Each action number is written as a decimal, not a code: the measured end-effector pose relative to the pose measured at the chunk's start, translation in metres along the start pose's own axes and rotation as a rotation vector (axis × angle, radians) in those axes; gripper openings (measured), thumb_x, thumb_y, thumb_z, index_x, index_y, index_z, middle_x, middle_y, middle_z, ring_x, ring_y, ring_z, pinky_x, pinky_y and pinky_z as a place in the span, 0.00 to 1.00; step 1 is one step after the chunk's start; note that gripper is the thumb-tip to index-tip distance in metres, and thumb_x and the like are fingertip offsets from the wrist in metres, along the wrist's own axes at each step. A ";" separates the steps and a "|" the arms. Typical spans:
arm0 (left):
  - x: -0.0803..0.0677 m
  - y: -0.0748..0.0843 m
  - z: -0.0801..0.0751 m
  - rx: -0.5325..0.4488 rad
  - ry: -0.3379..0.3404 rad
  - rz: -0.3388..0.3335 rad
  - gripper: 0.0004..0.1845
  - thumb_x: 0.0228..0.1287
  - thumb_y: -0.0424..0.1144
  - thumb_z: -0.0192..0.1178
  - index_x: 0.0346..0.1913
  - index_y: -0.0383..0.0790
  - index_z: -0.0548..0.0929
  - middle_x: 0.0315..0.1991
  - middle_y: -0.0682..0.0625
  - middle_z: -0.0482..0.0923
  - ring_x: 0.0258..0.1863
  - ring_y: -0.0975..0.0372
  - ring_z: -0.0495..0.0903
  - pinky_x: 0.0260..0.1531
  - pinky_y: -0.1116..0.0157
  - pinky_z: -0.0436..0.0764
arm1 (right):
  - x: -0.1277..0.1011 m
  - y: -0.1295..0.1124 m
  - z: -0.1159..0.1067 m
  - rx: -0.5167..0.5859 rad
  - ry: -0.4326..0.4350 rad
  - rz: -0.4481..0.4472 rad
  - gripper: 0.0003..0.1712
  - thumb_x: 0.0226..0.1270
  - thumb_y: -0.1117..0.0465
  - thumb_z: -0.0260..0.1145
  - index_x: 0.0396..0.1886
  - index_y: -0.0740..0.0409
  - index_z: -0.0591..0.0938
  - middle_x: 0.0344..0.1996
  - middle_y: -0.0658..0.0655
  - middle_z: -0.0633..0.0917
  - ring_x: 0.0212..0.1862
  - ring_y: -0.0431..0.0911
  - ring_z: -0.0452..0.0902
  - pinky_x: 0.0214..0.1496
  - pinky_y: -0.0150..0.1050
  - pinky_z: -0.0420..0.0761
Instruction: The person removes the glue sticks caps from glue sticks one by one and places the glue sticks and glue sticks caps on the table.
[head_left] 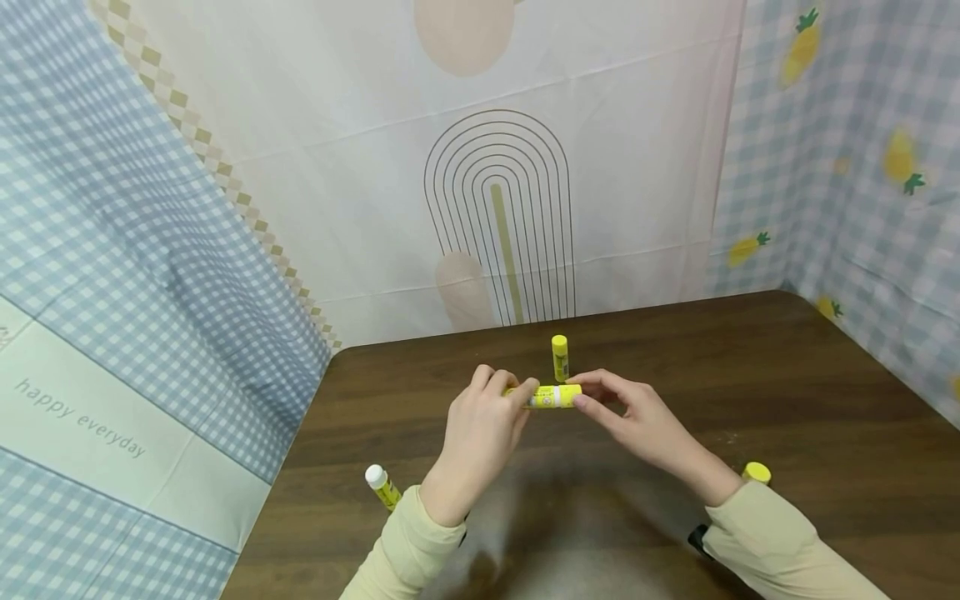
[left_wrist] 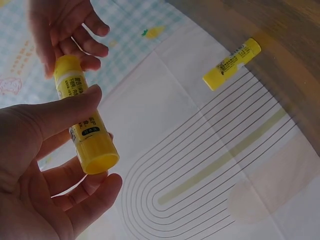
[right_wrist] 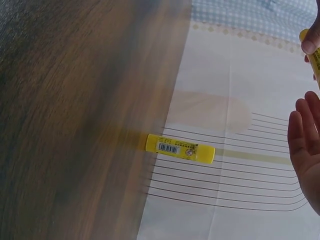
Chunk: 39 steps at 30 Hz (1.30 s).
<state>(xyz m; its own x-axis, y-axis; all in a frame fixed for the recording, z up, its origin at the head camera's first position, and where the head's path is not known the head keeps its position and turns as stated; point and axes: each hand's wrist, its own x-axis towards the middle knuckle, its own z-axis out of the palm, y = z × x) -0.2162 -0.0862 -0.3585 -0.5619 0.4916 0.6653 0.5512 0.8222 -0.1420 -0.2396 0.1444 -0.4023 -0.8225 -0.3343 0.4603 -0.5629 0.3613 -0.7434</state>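
A yellow glue stick [head_left: 551, 397] is held level above the table by both hands. My left hand [head_left: 483, 421] grips its barrel, thumb across the printed label, as the left wrist view shows the glue stick [left_wrist: 89, 120] up close. At the other end, past a white band, my right hand [head_left: 645, 421] pinches the yellow cap between thumb and finger. Just behind the hands, another yellow glue stick [head_left: 560, 358] stands upright on the table; the right wrist view shows the barcode on this standing glue stick [right_wrist: 180, 148].
A white-capped glue stick [head_left: 385, 489] stands left of the left forearm, partly covered by the sleeve. A yellow cap top [head_left: 757, 472] shows beside the right forearm, the rest hidden. The dark wooden table [head_left: 810, 358] ends at hanging cloths, checked [head_left: 150, 208] and white [head_left: 637, 192].
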 end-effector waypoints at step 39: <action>-0.002 -0.002 0.003 0.006 -0.024 -0.003 0.18 0.52 0.40 0.79 0.48 0.49 0.90 0.35 0.53 0.84 0.37 0.59 0.75 0.28 0.67 0.82 | -0.002 0.003 0.006 0.058 0.007 -0.161 0.20 0.67 0.71 0.67 0.57 0.57 0.79 0.50 0.53 0.83 0.49 0.43 0.83 0.50 0.33 0.83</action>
<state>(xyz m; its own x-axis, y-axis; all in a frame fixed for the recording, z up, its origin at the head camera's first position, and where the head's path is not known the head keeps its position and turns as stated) -0.2176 -0.0879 -0.3621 -0.5786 0.4957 0.6477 0.5458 0.8254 -0.1442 -0.2394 0.1408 -0.4085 -0.7230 -0.3773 0.5787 -0.6816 0.2530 -0.6866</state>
